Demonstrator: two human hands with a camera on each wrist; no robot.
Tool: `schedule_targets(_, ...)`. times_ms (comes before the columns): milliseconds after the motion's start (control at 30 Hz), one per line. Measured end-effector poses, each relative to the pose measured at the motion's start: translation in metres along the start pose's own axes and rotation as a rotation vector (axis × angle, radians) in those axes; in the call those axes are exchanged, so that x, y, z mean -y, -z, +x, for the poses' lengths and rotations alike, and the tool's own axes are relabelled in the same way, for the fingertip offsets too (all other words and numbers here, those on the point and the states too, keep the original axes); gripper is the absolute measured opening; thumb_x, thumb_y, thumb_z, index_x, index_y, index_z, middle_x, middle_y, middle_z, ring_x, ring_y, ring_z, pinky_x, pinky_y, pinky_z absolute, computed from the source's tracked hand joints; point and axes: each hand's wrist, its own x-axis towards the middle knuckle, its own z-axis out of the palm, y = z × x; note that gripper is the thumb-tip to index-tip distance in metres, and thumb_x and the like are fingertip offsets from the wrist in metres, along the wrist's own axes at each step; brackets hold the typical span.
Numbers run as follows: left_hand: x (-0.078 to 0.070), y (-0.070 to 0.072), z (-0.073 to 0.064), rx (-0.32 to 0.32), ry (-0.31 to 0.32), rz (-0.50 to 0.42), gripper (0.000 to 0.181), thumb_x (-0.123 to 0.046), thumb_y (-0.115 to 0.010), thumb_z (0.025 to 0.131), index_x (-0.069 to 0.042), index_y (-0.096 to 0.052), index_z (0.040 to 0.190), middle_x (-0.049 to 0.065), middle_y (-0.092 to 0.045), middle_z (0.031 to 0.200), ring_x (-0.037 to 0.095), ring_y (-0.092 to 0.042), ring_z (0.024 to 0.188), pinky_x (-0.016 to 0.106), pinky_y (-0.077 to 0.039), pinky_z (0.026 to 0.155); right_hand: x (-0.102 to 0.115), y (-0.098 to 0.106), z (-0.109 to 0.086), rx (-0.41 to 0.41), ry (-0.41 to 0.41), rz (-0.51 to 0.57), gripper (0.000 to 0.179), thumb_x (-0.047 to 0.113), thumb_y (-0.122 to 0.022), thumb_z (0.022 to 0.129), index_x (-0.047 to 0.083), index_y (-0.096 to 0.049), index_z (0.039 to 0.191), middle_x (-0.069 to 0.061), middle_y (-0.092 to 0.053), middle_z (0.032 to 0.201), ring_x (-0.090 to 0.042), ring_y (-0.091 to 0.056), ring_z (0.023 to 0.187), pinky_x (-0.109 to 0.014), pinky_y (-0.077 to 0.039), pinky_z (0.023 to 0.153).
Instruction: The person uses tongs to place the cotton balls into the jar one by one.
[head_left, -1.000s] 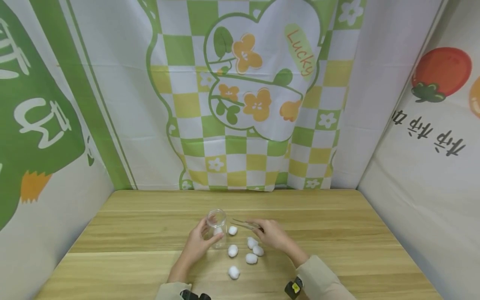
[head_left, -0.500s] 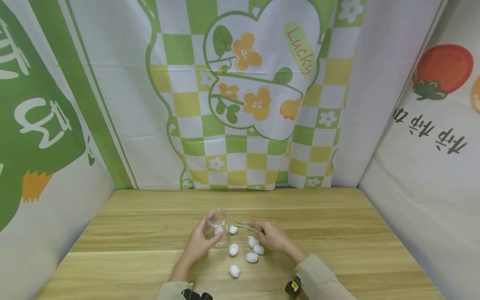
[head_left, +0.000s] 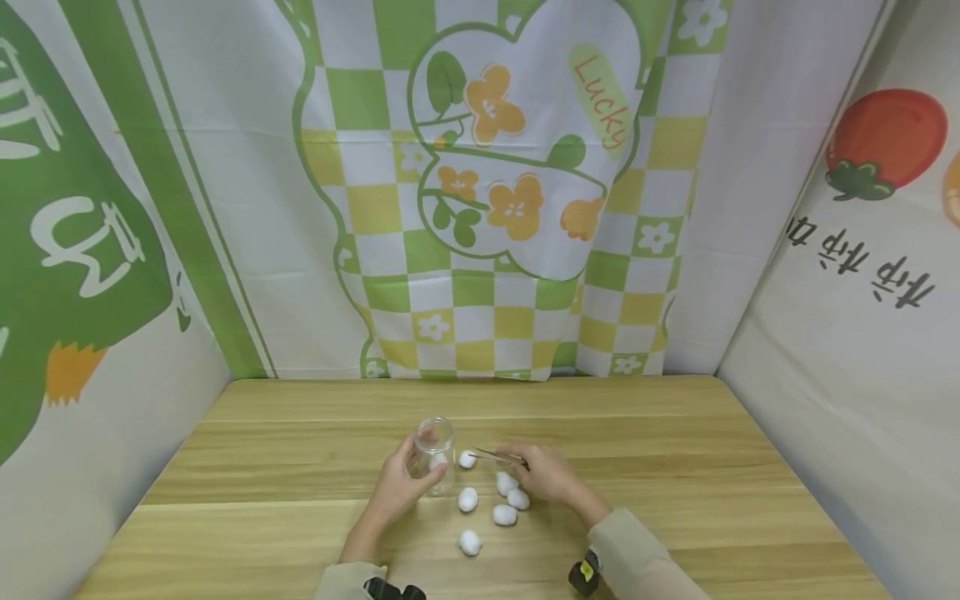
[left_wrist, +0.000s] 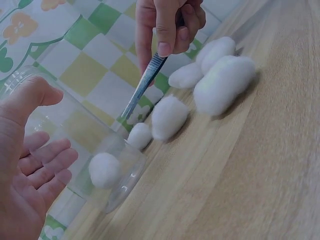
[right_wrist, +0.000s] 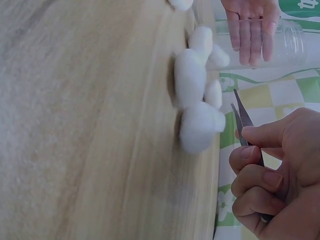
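My left hand (head_left: 397,487) grips a clear jar (head_left: 437,450), standing open-topped on the table, with its thumb on the near side. One white cotton ball (left_wrist: 105,170) lies low inside the jar. Tweezers (head_left: 498,456) are pinched between the thumb and fingers of my right hand (head_left: 550,472). Their tips are slightly apart, pointing left, and overlap the cotton ball (head_left: 465,459) just right of the jar in the head view. In the right wrist view the tweezers (right_wrist: 242,118) show nothing between their tips.
Several more cotton balls lie on the wooden table (head_left: 285,475): a cluster near the right hand with one cotton ball (head_left: 505,515) at its front, another cotton ball (head_left: 468,500) in the middle, and a cotton ball (head_left: 470,542) nearest me. A patterned curtain (head_left: 480,325) hangs behind.
The tweezers' tips have come down and slightly right, from beside the jar's rim to the cotton ball near it, and have drawn closer together. The left hand and jar stay in place.
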Motion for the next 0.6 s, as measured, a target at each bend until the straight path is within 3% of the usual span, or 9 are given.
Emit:
schedule_targets(200, -0.0025, 0.0006, -0.0007, 0.013, 0.009, -0.020, 0.063, -0.013, -0.071, 0.086, 0.001, -0.042, 0.141, 0.023, -0.055, 0.138, 0.042, -0.048, 0.133, 0.056, -0.035, 0.117, -0.0018, -0.0038, 0.0035, 0.025, -0.048, -0.001, 0.033, 0.008, -0.056, 0.094, 0.009, -0.063, 0.127, -0.014, -0.069, 0.121, -0.012, -0.047, 0.068, -0.022, -0.034, 0.055)
schedule_targets(600, -0.0041, 0.0019, -0.0015, 0.010, 0.025, -0.014, 0.063, -0.015, -0.072, 0.085, 0.000, -0.043, 0.140, 0.023, -0.055, 0.138, 0.041, -0.048, 0.133, 0.054, -0.037, 0.116, -0.0015, -0.0055, 0.0084, 0.042, -0.092, 0.021, 0.034, 0.011, -0.054, 0.096, 0.011, -0.061, 0.129, -0.007, -0.068, 0.089, -0.009, -0.040, 0.053, -0.021, -0.031, 0.047)
